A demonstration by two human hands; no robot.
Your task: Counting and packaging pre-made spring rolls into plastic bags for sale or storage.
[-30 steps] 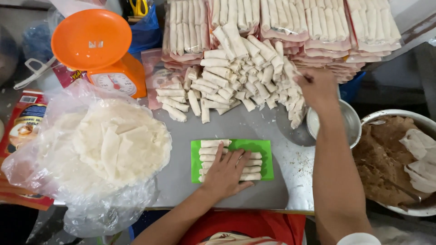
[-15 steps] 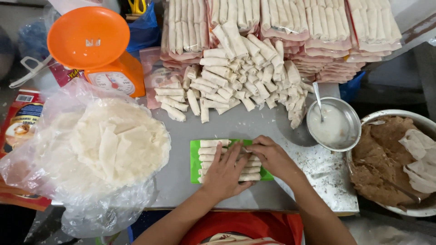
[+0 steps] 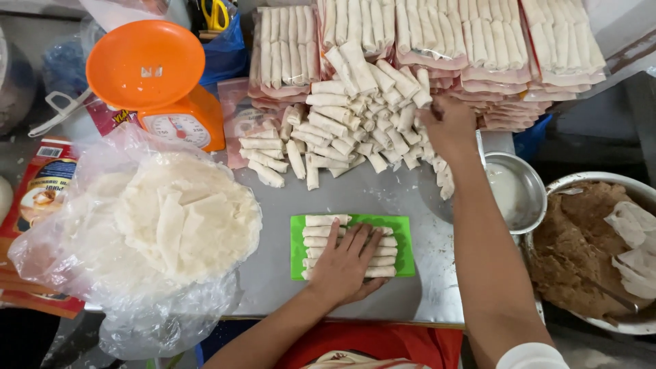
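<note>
My left hand (image 3: 345, 266) lies flat, fingers spread, on the row of rolls (image 3: 321, 240) on the green tray (image 3: 403, 246). My right hand (image 3: 447, 123) reaches far ahead into the loose pile (image 3: 355, 130); grip closure not discernible. Rolls run crosswise.

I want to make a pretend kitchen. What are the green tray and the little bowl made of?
The green tray looks like thin plastic: flat, bright, evenly coloured. The little bowl seems to be shiny metal, probably steel: grey with a gleaming rim.
</note>
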